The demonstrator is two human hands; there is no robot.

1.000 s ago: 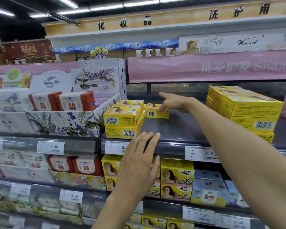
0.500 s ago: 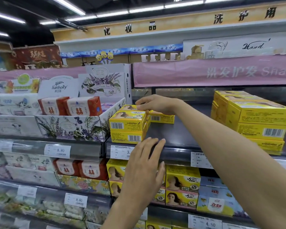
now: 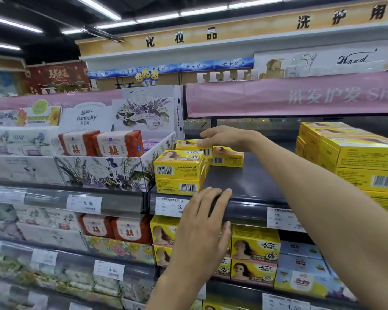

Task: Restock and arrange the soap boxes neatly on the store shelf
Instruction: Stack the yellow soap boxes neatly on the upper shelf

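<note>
Your right hand (image 3: 224, 138) grips the far yellow soap box (image 3: 187, 144): seat it flush behind the front stack (image 3: 178, 170), left hand (image 3: 199, 231) flat on the shelf lip (image 3: 255, 203).

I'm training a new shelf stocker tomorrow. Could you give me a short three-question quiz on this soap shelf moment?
1. True or false: the left hand is holding a yellow soap box.
2. How many boxes high is the front stack by the shelf edge? A) one B) two C) four
3. Fill in: the price tag below the red soap packs reads ____.

Key:
1. False. It rests open on the shelf edge, while the right hand holds the back box.
2. B
3. 8.80
</note>
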